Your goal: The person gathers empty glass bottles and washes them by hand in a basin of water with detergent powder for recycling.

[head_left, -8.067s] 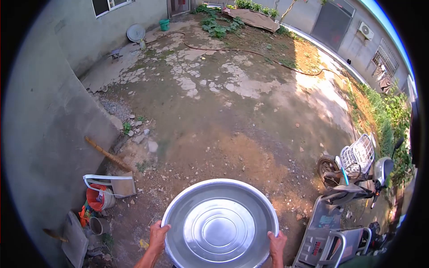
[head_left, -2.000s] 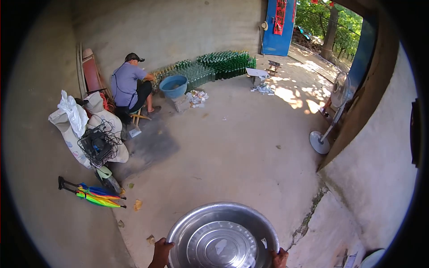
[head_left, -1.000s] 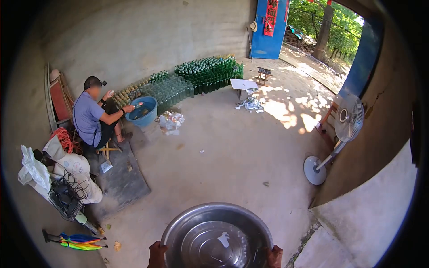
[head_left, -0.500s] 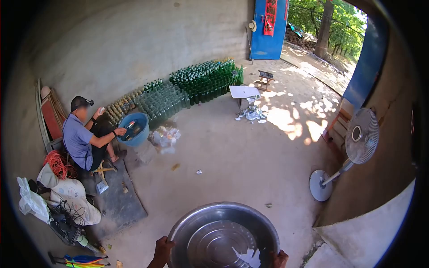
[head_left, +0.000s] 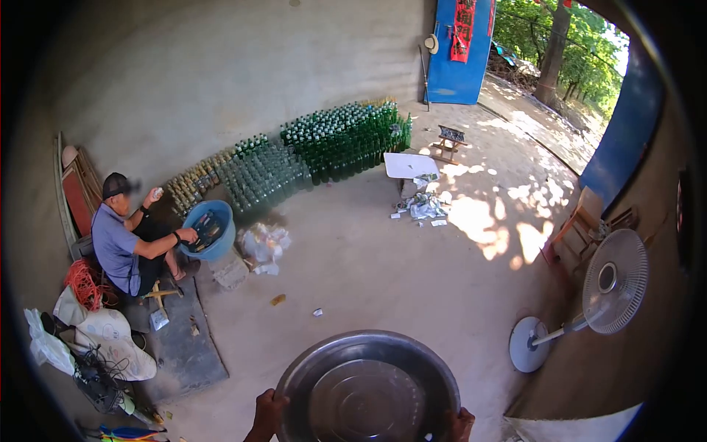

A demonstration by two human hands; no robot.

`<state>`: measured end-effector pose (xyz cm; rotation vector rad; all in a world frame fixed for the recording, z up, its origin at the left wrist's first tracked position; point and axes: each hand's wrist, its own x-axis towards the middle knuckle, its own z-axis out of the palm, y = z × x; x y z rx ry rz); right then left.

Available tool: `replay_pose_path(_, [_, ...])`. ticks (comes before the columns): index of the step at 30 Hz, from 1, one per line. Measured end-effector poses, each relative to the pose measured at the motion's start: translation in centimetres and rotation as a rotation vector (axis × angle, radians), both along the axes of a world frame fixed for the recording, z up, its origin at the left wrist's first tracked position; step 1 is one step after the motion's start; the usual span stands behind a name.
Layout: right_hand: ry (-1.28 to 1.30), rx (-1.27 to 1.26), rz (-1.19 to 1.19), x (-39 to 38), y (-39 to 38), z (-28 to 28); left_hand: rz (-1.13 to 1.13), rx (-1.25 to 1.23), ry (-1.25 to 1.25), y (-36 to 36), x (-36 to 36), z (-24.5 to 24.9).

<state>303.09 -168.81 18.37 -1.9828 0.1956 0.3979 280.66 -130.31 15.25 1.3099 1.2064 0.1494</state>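
Note:
A wide metal basin (head_left: 368, 342) fills the bottom middle of the view, held at both sides. My left hand (head_left: 266, 414) grips its left rim, the fingers wrapped round the edge. On the right rim my right hand (head_left: 462, 426) is closed in the same manner, partly cut off by the frame. The basin's inside has ring marks and a shine that looks like shallow water, with a small white bit near the lower right.
At the left, a seated person (head_left: 118, 239) reaches into a blue tub (head_left: 219, 250). Rows of green bottles (head_left: 339, 140) line the wall. A white board (head_left: 411, 166), a small stool (head_left: 448, 144) and a plastic bag (head_left: 264, 244) stand beyond; a fan (head_left: 615, 280) is at the right.
The view has shifted, so the bottles, stool and door sit further right and the fan lower. The bright reflection inside the basin has faded. Both hands keep their hold on the rim.

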Motion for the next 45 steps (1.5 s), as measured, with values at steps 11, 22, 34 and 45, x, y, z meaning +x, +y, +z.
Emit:
replay_pose_path(11, [0.0,-0.059,-0.153,12.4,5.4,0.0,-0.082,-0.099,-0.069,7.6,18.3,-0.8])
replay_pose_path(22, [0.024,0.011,-0.128,29.6,9.7,-1.0,0.12,-0.13,-0.235,10.8,34.7,1.1])
replay_pose_path(34, [-0.105,0.005,0.013,48.0,12.2,-0.7,0.17,-0.181,-0.251,12.1,49.6,-0.8])
replay_pose_path(45, [-0.113,0.013,-0.075,59.6,16.6,-0.4,0.085,-0.251,-0.25,18.1,65.3,-1.2])
